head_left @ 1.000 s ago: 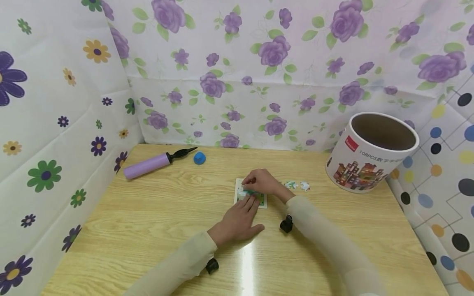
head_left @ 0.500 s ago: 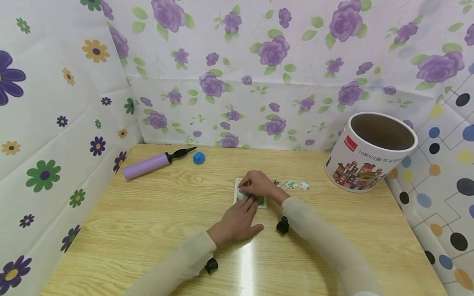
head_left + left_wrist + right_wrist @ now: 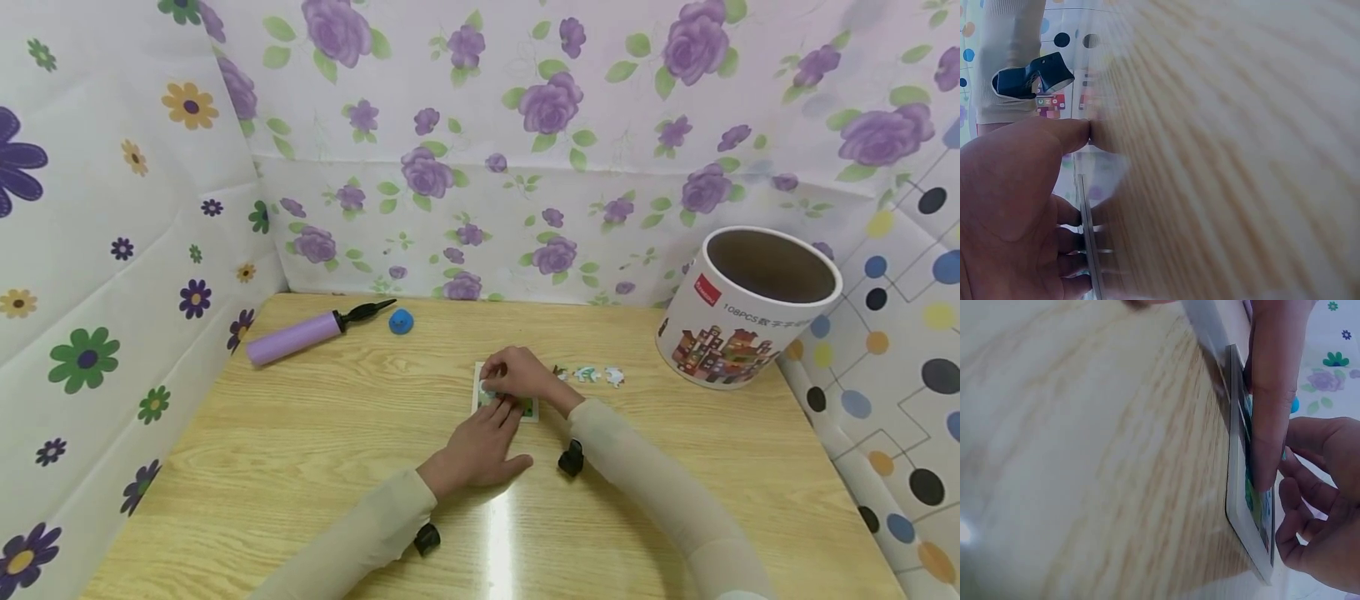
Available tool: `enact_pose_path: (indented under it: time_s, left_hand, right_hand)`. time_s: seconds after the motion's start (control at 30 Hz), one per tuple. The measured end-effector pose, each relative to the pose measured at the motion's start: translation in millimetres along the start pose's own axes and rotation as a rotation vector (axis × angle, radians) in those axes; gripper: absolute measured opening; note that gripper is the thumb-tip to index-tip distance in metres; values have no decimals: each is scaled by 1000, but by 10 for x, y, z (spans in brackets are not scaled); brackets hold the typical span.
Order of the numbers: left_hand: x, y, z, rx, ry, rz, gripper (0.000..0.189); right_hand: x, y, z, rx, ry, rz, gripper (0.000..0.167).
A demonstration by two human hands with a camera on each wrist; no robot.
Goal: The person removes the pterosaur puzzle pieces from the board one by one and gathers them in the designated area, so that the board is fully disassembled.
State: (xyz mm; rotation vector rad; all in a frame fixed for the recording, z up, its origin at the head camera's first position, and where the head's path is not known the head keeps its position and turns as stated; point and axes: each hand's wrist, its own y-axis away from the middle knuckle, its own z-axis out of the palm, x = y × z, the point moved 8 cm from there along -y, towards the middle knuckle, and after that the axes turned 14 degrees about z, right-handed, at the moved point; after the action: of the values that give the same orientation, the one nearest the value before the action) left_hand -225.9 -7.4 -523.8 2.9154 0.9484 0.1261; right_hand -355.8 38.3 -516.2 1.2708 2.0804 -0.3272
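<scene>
A white-framed jigsaw board (image 3: 532,417) with a green and blue picture lies mid-table under both hands. My left hand (image 3: 478,442) rests flat with straight fingers across its near part; the left wrist view shows those fingertips over the board's edge (image 3: 1090,244). Above the board's upper left, my right hand (image 3: 519,372) is bent down with thumb and forefinger together. A bit of teal puzzle piece (image 3: 1284,454) shows at these fingertips in the right wrist view, the rest hidden. A left-hand finger (image 3: 1269,425) presses the picture close beside it.
Several loose jigsaw pieces (image 3: 587,375) lie right of the board. A large white printed tub (image 3: 723,333) stands at the back right. At the back left are a purple hand pump (image 3: 294,338) and a small blue toy (image 3: 401,322).
My right hand has shifted slightly left and down over the board, then stayed nearly still, uncovering more of the loose pieces. My left hand keeps its place.
</scene>
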Motion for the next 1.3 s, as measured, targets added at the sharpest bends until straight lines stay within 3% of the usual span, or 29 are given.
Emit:
enact_pose_path:
  time_s: [0.3, 0.6, 0.77, 1.3]
  left_hand:
    - [17, -3, -11, -18, -37, 8, 85]
    - [24, 3, -32, 3, -34, 15, 85]
    - [5, -15, 10, -11, -33, 7, 85]
    - [-34, -40, 72, 33, -39, 10, 85]
  right_hand:
    - [-91, 73, -57, -15, 6, -19, 12]
    - [-68, 73, -94, 24, -22, 45, 13]
    - [-51, 76, -164, 41, -36, 35, 14]
    - [295, 375, -566, 104, -6, 104, 15]
